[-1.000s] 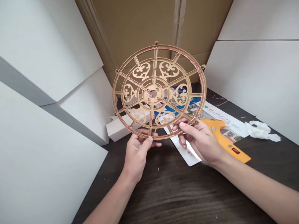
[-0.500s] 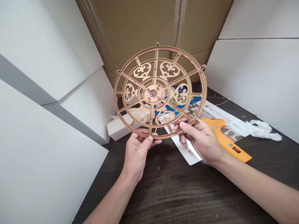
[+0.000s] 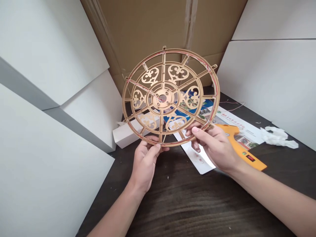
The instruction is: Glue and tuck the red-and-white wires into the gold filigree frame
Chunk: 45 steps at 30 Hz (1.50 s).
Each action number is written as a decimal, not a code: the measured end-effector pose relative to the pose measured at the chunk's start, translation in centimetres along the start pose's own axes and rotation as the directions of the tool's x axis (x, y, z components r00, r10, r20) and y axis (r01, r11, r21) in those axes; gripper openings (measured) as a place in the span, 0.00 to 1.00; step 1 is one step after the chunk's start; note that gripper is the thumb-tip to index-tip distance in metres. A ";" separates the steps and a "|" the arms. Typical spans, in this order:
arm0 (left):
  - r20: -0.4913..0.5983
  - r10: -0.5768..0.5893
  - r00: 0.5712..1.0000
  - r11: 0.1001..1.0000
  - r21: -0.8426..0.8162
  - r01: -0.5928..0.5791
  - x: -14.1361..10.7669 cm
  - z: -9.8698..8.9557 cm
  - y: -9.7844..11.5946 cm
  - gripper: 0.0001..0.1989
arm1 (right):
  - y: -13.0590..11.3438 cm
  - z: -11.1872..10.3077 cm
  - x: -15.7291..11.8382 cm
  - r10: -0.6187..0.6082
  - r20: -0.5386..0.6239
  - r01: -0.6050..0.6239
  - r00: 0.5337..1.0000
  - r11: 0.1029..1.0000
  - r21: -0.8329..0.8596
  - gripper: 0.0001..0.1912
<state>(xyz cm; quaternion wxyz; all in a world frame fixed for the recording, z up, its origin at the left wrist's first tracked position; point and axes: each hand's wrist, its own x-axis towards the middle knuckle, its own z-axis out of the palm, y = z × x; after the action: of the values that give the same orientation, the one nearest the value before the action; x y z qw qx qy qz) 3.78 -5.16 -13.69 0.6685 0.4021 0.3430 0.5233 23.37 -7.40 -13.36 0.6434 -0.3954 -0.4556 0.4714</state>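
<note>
Raised above the table is a round gold openwork frame point(image 3: 168, 98), with scroll ornaments between its spokes and a hub with a hole. Red and white wire point(image 3: 143, 86) runs along one spoke from the hub and around the outer ring. My left hand point(image 3: 146, 158) grips the ring's lower edge, thumb in front and fingers behind. My right hand point(image 3: 216, 144) pinches the lower right of the ring, its thumb on the near side. Behind my right hand lies an orange glue gun point(image 3: 247, 154), its front part hidden.
Printed papers point(image 3: 228, 123) and a long white box point(image 3: 125, 135) lie on the dark table point(image 3: 187, 204) behind the frame. Crumpled tissue point(image 3: 278, 137) is at the right, near a thin loose wire point(image 3: 237, 107). White boxes point(image 3: 271, 75) and cardboard point(image 3: 148, 29) enclose the space.
The gold frame has turned slightly and shifted a little to the right in my hands. Both hands still hold it in nearly the same places.
</note>
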 end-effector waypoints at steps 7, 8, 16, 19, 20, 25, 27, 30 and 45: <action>0.013 -0.009 1.000 1.000 0.004 0.009 -0.1 0.0 0.1 0.08 | 0.1 -0.1 0.0 -0.010 0.015 0.010 1.000 1.000 0.004 0.10; 0.026 -0.008 1.000 1.000 0.005 0.008 -0.2 0.0 0.1 0.08 | 0.1 -0.1 0.1 -0.007 0.014 0.007 1.000 1.000 0.004 0.10; 0.023 0.004 1.000 0.999 0.052 -0.005 -0.1 0.1 -0.2 0.12 | 0.1 -0.2 0.0 0.027 -0.001 -0.027 1.000 0.998 0.064 0.08; 0.056 0.019 0.998 0.999 0.034 -0.021 -0.2 0.1 -0.3 0.12 | 0.0 -0.2 0.1 0.042 -0.030 -0.039 0.999 0.995 0.096 0.06; 0.074 0.022 0.997 0.999 0.025 -0.024 -0.2 0.1 -0.3 0.11 | -0.1 -0.2 0.1 0.043 -0.047 -0.038 0.998 0.994 0.104 0.05; 0.066 0.062 0.996 0.998 -0.022 -0.060 -0.1 -0.2 -0.2 0.08 | -0.7 -0.6 0.5 -0.010 -0.174 0.021 0.985 0.998 0.061 0.01; 0.022 0.077 0.997 0.996 -0.055 -0.076 0.0 -0.3 0.0 0.07 | -1.1 -0.8 0.7 -0.033 -0.214 0.042 0.976 0.998 0.039 0.03; 0.014 0.083 0.996 0.990 -0.115 -0.081 0.1 -0.4 0.2 0.07 | -1.6 -0.9 0.9 -0.032 -0.290 0.046 0.956 0.998 0.041 0.04; 0.063 0.075 0.995 0.988 -0.140 -0.066 0.1 -0.6 0.1 0.11 | -1.9 -0.4 1.3 0.068 -0.382 -0.026 0.922 0.993 0.115 0.08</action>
<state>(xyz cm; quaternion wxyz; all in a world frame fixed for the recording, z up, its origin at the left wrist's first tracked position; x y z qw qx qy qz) 3.20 -4.98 -13.86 0.6870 0.3844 0.2688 0.5550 24.39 -6.65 -11.39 0.7290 -0.4559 -0.2848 0.4239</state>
